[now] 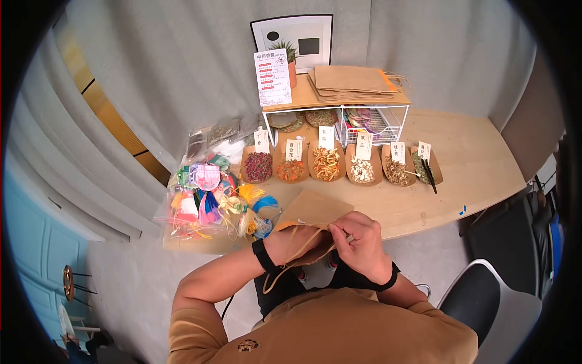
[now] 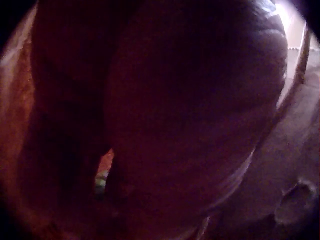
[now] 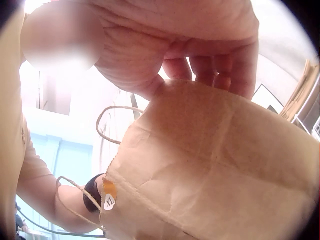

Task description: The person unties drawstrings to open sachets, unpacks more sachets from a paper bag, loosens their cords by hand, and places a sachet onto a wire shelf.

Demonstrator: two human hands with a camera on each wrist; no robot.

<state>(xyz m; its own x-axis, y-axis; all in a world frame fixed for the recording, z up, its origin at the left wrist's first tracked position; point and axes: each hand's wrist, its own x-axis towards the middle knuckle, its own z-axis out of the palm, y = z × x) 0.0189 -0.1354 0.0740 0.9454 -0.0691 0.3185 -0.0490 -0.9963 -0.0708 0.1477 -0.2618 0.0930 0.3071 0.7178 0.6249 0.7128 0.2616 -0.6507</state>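
A brown paper bag point(image 1: 312, 208) with twisted handles is held over the table's front edge. My left hand point(image 1: 292, 244) reaches into its mouth, with the fingers hidden inside. The left wrist view is dark and filled mostly by that hand point(image 2: 190, 110), so its grip cannot be made out. My right hand point(image 1: 362, 244) pinches the bag's rim at the right. In the right wrist view the right hand point(image 3: 200, 25) has its thumb and fingers on the top edge of the bag point(image 3: 215, 155), which carries an orange patch and a small white sticker.
Several paper trays of dried material with labels, one being dark red point(image 1: 259, 167), line the table point(image 1: 479, 158). Black tongs point(image 1: 429, 176) lie on the rightmost tray. Colourful pouches and tassels point(image 1: 206, 176) are heaped left. Behind stands a shelf with flat paper bags point(image 1: 351, 80); a chair point(image 1: 491, 297) is at right.
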